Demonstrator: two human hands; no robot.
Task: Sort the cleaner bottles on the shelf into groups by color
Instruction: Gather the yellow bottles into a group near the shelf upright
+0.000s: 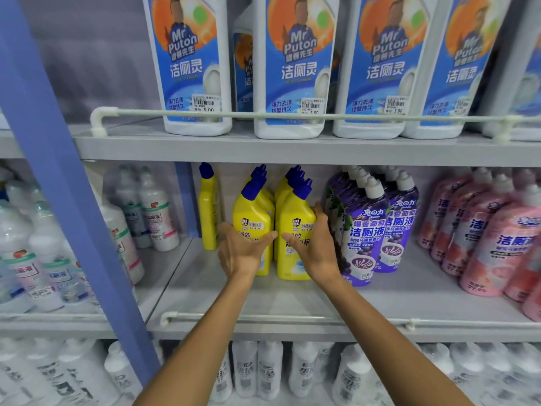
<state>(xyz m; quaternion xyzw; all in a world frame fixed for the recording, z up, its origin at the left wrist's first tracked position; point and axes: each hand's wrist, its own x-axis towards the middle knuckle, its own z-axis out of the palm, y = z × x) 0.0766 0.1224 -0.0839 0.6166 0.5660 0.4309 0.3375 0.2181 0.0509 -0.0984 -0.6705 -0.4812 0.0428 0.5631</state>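
Two rows of yellow bottles with dark blue caps stand on the middle shelf point(292, 300). My left hand point(240, 250) wraps the front left yellow bottle point(251, 215). My right hand point(314, 247) wraps the front right yellow bottle point(295, 221). One more yellow bottle point(208, 212) stands apart at the left, turned sideways. Purple bottles point(366, 230) with white caps stand right of the yellow ones, touching my right hand. Pink bottles point(483, 230) fill the far right.
White bottles with blue labels point(289, 68) line the upper shelf behind a rail point(263, 114). A blue upright post point(67, 200) divides the shelf from clear bottles point(44, 253) at the left. White bottles point(263, 367) fill the bottom shelf. A rail point(292, 317) runs along the middle shelf's front.
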